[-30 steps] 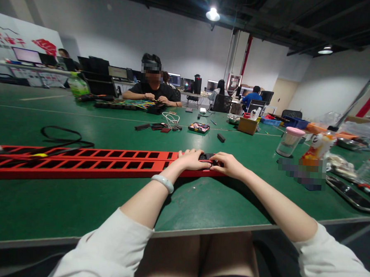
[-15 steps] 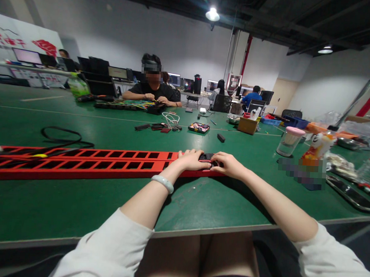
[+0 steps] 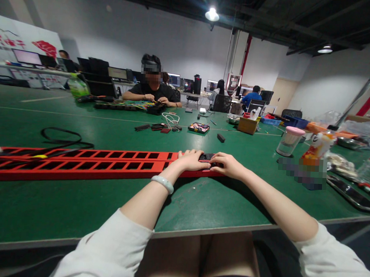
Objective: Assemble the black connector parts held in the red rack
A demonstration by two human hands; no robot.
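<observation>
A long red metal frame [image 3: 87, 162] with several rectangular slots lies across the green table [image 3: 76, 207]. My left hand [image 3: 191, 160] and my right hand [image 3: 228, 164] both rest on its right end. Their fingers meet on a small black part [image 3: 206, 157] seated in the frame there. The fingertips press on it; whether either hand grips it is unclear. A pale bangle [image 3: 162, 183] sits on my left wrist.
A black cable [image 3: 61, 138] loops left of the frame. Small black parts [image 3: 156, 127], a tray [image 3: 198, 127] and a clear jar with pink lid [image 3: 288, 142] lie beyond. Bags and trays crowd the right edge. A person works across the table [image 3: 152, 91].
</observation>
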